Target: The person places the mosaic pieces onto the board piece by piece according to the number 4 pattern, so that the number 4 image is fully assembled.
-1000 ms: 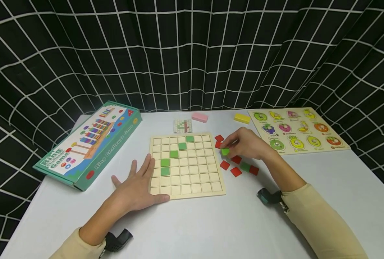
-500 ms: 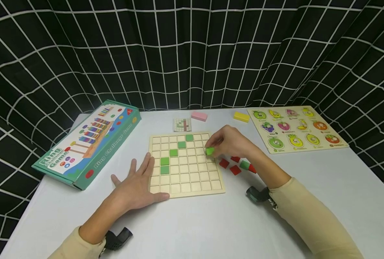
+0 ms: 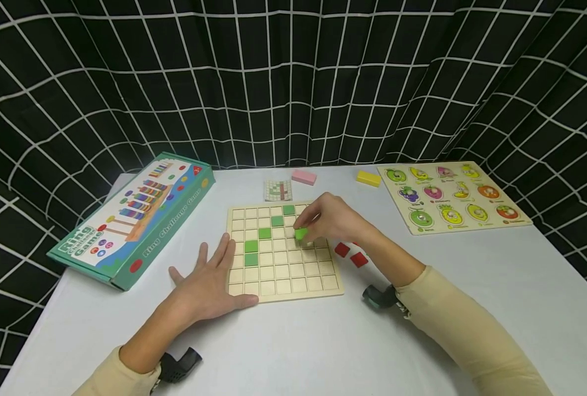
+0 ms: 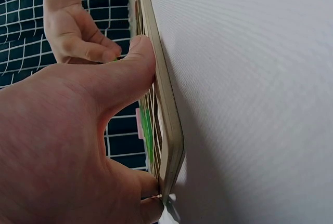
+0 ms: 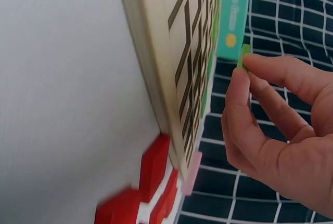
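Note:
A wooden grid board (image 3: 291, 270) lies on the table, with several green square tiles (image 3: 265, 234) set in its cells in a slanting line. My right hand (image 3: 334, 221) pinches another green square tile (image 5: 244, 53) between thumb and fingertips. In the right wrist view a gap shows between that tile and the board's surface. My left hand (image 3: 205, 292) rests at the board's left side with fingers spread, fingertips on the left edge. Its thumb (image 4: 136, 60) lies along the front edge.
Red square tiles (image 3: 359, 259) lie right of the board, partly hidden by my right forearm. Behind it are a small pattern card (image 3: 277, 191), a pink block (image 3: 304, 177) and a yellow block (image 3: 368, 178). A game box (image 3: 175, 220) stands left, a fruit puzzle board (image 3: 464, 208) right.
My right hand has carried the green tile leftward from beside the red tiles to over the board's right part. The left hand stays in place.

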Demonstrator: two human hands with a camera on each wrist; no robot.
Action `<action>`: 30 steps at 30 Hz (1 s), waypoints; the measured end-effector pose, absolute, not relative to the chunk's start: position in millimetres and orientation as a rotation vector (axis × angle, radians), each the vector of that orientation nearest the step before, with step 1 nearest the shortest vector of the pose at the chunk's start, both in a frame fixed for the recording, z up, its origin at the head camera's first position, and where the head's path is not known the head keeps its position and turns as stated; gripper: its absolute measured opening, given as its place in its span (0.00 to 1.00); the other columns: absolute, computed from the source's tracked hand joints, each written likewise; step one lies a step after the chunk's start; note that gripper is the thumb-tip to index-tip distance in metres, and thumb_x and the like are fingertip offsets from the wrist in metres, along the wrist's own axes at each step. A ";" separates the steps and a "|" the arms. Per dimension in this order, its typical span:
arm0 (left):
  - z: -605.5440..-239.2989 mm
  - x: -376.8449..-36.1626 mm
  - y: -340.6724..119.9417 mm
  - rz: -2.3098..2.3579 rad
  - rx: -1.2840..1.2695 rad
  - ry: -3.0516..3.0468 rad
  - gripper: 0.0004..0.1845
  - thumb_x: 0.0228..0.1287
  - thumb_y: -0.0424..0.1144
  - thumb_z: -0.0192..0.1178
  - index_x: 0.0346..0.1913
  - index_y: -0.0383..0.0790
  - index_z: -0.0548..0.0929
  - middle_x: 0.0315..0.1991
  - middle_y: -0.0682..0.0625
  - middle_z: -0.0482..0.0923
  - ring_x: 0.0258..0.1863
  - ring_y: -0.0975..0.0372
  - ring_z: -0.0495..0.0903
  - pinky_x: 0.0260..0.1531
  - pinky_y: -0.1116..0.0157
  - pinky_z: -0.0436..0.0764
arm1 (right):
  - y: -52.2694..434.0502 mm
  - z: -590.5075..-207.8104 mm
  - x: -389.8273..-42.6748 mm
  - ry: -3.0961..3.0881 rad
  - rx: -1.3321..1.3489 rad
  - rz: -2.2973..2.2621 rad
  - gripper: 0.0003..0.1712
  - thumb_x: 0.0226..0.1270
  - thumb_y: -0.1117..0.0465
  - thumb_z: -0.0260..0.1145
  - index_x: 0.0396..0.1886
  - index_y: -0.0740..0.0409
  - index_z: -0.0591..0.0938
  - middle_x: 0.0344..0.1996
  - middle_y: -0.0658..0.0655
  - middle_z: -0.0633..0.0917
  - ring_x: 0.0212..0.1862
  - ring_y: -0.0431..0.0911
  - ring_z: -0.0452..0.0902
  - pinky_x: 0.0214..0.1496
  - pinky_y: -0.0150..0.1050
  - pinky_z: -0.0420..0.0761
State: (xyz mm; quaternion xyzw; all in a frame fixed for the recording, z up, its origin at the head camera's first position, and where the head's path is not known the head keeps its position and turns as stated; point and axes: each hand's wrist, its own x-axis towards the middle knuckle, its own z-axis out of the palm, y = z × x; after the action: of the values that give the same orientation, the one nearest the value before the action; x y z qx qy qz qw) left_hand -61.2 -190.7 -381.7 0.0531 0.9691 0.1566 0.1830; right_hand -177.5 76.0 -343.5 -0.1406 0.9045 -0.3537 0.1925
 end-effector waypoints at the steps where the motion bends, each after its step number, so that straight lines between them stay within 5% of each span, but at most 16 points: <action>1: -381.6 -61.2 -190.8 0.442 0.151 2.734 0.69 0.54 0.74 0.67 0.85 0.39 0.44 0.87 0.45 0.35 0.82 0.32 0.36 0.54 0.11 0.38 | 73.6 -343.4 -176.9 2.535 -0.392 -0.989 0.16 0.50 0.69 0.81 0.39 0.50 0.94 0.37 0.48 0.92 0.44 0.46 0.82 0.46 0.38 0.82; 30: -380.3 -61.2 -191.7 0.438 0.154 2.719 0.69 0.55 0.75 0.66 0.85 0.39 0.43 0.87 0.45 0.34 0.82 0.32 0.36 0.54 0.11 0.37 | 25.6 -352.4 -163.2 2.460 -0.490 -0.924 0.16 0.48 0.72 0.79 0.36 0.50 0.94 0.33 0.47 0.91 0.40 0.43 0.83 0.44 0.35 0.83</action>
State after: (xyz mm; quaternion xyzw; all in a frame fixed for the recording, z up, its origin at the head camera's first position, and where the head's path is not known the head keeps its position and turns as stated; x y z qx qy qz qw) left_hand -61.2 -191.7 -380.3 0.0549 0.9677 0.1560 0.1905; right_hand -163.2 25.6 -352.4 -0.1782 0.8953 -0.3361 0.2320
